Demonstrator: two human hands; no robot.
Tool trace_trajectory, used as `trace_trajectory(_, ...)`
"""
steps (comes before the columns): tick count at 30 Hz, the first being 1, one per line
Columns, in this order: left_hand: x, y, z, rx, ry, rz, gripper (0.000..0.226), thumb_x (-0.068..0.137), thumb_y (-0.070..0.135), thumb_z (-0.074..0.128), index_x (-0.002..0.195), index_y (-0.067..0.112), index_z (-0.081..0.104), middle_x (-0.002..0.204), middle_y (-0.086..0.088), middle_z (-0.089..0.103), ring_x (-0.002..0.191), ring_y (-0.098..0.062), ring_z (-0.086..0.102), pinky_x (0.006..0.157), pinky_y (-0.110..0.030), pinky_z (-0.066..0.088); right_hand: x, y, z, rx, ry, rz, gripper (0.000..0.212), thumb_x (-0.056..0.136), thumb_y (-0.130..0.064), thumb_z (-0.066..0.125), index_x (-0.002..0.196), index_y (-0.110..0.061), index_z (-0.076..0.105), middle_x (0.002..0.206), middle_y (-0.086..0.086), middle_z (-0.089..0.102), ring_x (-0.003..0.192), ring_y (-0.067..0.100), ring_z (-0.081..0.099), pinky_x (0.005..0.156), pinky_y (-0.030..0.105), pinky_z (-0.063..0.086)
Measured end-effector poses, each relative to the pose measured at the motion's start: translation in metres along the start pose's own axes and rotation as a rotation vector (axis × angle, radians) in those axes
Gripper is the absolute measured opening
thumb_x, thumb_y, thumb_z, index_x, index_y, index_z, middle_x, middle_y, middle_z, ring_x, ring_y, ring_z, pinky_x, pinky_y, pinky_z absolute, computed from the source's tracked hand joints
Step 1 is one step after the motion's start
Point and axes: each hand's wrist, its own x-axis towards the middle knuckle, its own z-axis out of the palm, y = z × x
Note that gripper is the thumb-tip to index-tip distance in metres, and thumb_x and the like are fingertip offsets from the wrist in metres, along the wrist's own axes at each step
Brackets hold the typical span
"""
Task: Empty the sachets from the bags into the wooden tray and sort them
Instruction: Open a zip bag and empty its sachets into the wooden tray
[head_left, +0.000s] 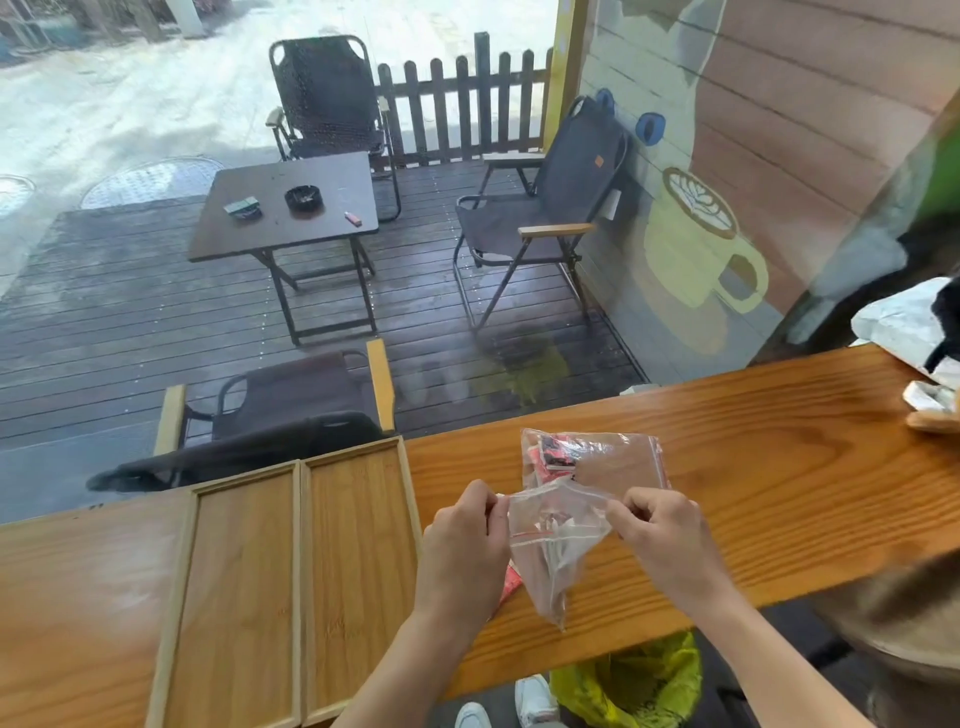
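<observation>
From the head view, our left hand (462, 545) and right hand (660, 540) each pinch a top corner of a clear bag (556, 551), holding it above the wooden surface (779, 467). A second bag (592, 460) of sachets lies just behind it. The two-compartment wooden tray (298, 571) sits to our left.

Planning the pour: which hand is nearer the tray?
Left. The left hand pinches the bag just beside the tray's right rim; the right hand grips the bag's far side.

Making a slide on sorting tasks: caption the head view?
Both hands, left hand and right hand, pull open a clear bag beside the empty wooden tray.
</observation>
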Motion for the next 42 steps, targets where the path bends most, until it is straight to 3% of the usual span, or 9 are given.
trace_trajectory(7, -0.003, 0.002, -0.005, -0.098, 0.078, -0.151, 0.023, 0.092, 0.022, 0.052, 0.07, 0.027, 0.048, 0.062, 0.002, 0.062, 0.056, -0.015, 0.062, 0.052, -0.04, 0.056, -0.002, -0.01, 0.002, 0.027, 0.038, -0.018, 0.042, 0.081, -0.019, 0.06, 0.044, -0.016, 0.042, 0.041, -0.005, 0.036, 0.038, 0.005, 0.032, 0.038, 0.019, 0.027)
trace_trajectory(10, -0.009, 0.006, -0.012, -0.147, 0.001, -0.089, 0.006, 0.09, 0.035, 0.05, 0.095, 0.033, 0.047, 0.055, 0.004, 0.062, 0.052, -0.009, 0.062, 0.051, -0.029, 0.056, 0.0, -0.015, 0.0, 0.216, 0.0, 0.032, 0.04, 0.081, -0.02, 0.062, 0.045, -0.014, 0.047, 0.042, -0.003, 0.039, 0.04, 0.005, 0.034, 0.039, 0.018, 0.03)
trace_trajectory(17, -0.04, 0.024, 0.0, 0.156, -0.308, 0.142, 0.041, 0.083, 0.061, 0.039, 0.12, 0.047, 0.029, 0.073, 0.005, 0.068, 0.061, -0.009, 0.063, 0.061, -0.025, 0.055, -0.009, -0.026, 0.004, 0.408, -0.072, 0.015, 0.05, 0.082, -0.009, 0.062, 0.036, -0.023, 0.051, 0.035, -0.007, 0.043, 0.036, 0.001, 0.036, 0.037, 0.009, 0.031)
trace_trajectory(20, -0.037, 0.024, 0.006, 0.209, -0.249, 0.12, 0.026, 0.088, 0.053, 0.04, 0.097, 0.03, 0.049, 0.081, 0.008, 0.061, 0.066, -0.01, 0.054, 0.054, -0.017, 0.038, -0.012, -0.028, 0.007, 0.407, -0.052, 0.021, 0.046, 0.082, -0.007, 0.063, 0.039, -0.019, 0.05, 0.036, -0.006, 0.043, 0.037, 0.002, 0.035, 0.039, 0.01, 0.031)
trace_trajectory(23, -0.035, 0.022, 0.006, 0.207, -0.178, 0.163, 0.027, 0.091, 0.041, 0.045, 0.069, 0.025, 0.042, 0.072, 0.008, 0.045, 0.059, -0.007, 0.042, 0.047, -0.012, 0.025, -0.013, -0.025, 0.004, 0.406, -0.07, 0.04, 0.046, 0.082, -0.01, 0.064, 0.04, -0.019, 0.049, 0.036, -0.006, 0.041, 0.037, 0.002, 0.033, 0.039, 0.01, 0.03)
trace_trajectory(28, -0.028, 0.019, -0.004, 0.165, -0.166, 0.273, 0.013, 0.09, 0.024, 0.054, 0.086, 0.014, 0.061, 0.083, 0.005, 0.057, 0.068, -0.003, 0.044, 0.054, -0.004, 0.027, -0.012, -0.021, -0.002, 0.421, -0.18, 0.077, 0.034, 0.076, -0.039, 0.067, 0.056, -0.013, 0.057, 0.043, -0.007, 0.043, 0.041, 0.003, 0.036, 0.042, 0.011, 0.034)
trace_trajectory(32, -0.019, 0.019, -0.027, 0.106, -0.236, 0.308, 0.009, 0.089, 0.018, 0.055, 0.083, 0.015, 0.061, 0.081, 0.021, 0.047, 0.068, 0.002, 0.043, 0.059, -0.005, 0.034, -0.006, -0.014, -0.006, 0.496, -0.168, 0.094, 0.047, 0.064, -0.057, 0.07, 0.096, -0.023, 0.06, 0.076, -0.007, 0.064, 0.067, 0.007, 0.059, 0.059, 0.015, 0.046)
trace_trajectory(37, -0.015, 0.015, -0.061, 0.064, -0.326, 0.356, 0.008, 0.087, 0.016, 0.056, 0.086, 0.015, 0.064, 0.086, 0.009, 0.062, 0.078, -0.005, 0.054, 0.068, -0.021, 0.049, 0.006, -0.004, -0.004, 0.284, -0.376, 0.005, 0.09, 0.037, -0.081, 0.064, 0.118, -0.057, 0.036, 0.121, -0.031, 0.046, 0.107, -0.009, 0.049, 0.088, 0.022, 0.04)
trace_trajectory(42, -0.025, -0.004, -0.089, 0.019, -0.313, 0.271, 0.015, 0.084, 0.015, 0.062, 0.093, 0.028, 0.063, 0.088, 0.03, 0.06, 0.092, 0.001, 0.055, 0.078, -0.021, 0.05, 0.02, -0.013, 0.011, 0.43, -0.637, -0.009, 0.037, 0.06, -0.049, 0.078, 0.094, -0.037, 0.071, 0.101, -0.011, 0.072, 0.092, 0.007, 0.066, 0.073, 0.02, 0.055)
